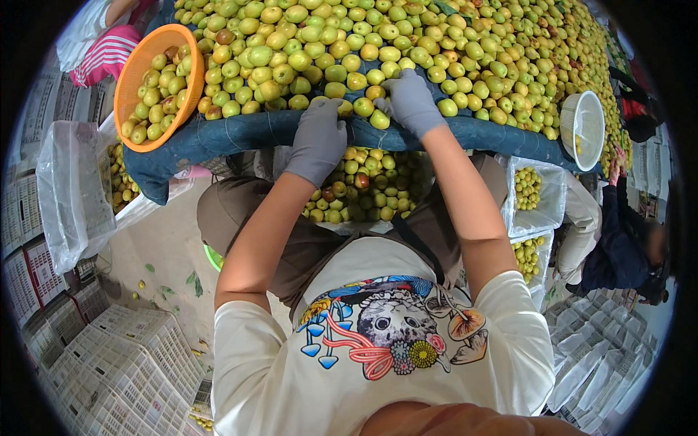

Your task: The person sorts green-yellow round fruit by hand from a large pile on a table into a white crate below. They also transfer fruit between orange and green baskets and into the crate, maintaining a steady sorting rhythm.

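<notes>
A large heap of yellow-green jujube-like fruits (305, 32) covers a table with a padded dark blue cloth rim (245, 131). My left hand (320, 136), in a grey glove, rests over the rim with its fingertips at fruits on the near edge; whether it grips one I cannot tell. My right hand (410, 101), also grey-gloved, reaches a little farther in, its fingers bent beside several fruits; its grip is partly hidden. Below the rim, between my knees, a container of fruits (371, 188) stands in partial shade.
An orange plastic basket (196, 82) of fruits leans at the left rim, a white basket (599, 131) at the right. Plastic-lined crates (551, 201) with fruit stand to the right, near other people. Stacked white crates (125, 349) fill the lower left. Leaves lie on the floor.
</notes>
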{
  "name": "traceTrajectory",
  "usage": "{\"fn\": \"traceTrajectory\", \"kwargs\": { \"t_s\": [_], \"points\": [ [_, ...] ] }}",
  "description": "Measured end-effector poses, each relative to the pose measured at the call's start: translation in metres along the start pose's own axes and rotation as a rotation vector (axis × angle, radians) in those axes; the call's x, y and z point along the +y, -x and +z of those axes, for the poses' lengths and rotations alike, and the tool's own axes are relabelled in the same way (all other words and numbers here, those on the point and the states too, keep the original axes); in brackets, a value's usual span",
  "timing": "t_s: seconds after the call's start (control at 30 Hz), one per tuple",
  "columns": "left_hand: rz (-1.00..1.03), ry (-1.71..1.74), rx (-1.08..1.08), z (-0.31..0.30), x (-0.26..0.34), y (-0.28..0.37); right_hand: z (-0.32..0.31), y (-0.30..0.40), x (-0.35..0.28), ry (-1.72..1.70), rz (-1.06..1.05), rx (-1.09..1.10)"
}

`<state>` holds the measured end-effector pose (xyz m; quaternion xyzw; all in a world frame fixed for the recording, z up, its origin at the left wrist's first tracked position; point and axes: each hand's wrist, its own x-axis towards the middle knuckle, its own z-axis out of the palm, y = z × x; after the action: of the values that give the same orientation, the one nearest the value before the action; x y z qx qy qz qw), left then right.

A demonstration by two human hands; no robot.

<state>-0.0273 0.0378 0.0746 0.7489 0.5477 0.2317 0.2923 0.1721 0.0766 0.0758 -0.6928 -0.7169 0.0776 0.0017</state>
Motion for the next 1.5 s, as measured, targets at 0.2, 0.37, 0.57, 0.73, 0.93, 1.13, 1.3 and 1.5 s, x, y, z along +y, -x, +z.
{"fn": "traceTrajectory", "kwargs": {
  "t_s": [0.2,0.37,0.57,0.73,0.93,1.13,1.3,1.5],
  "points": [
    [-0.491,1.032,-0.128,0.011,-0.006,0.018,0.015,-0.005,0.020,-0.274,-0.157,0.145],
    [-0.735,1.680,-0.295,0.012,0.002,0.026,-0.026,0.045,0.004,-0.859,-0.314,-0.301],
    [-0.717,1.553,-0.117,0.012,-0.006,0.031,0.015,0.005,-0.030,-0.229,-0.318,0.069],
    [-0.604,1.703,0.192,0.011,-0.017,0.048,0.030,-0.003,-0.042,-0.183,-0.330,0.140],
    [-0.636,2.011,0.176,0.008,-0.004,0.062,-0.015,0.016,-0.031,-0.770,-0.456,-0.167],
    [-0.633,2.030,0.030,0.020,-0.010,0.059,0.020,-0.046,0.027,-0.164,-0.024,0.075],
    [-0.632,2.041,0.026,0.025,-0.008,0.066,0.014,-0.035,0.014,-0.439,-0.035,-0.119],
    [-0.515,2.116,-0.007,0.028,-0.005,0.063,0.006,-0.075,0.028,-0.363,-0.210,0.192]
  ]
}}
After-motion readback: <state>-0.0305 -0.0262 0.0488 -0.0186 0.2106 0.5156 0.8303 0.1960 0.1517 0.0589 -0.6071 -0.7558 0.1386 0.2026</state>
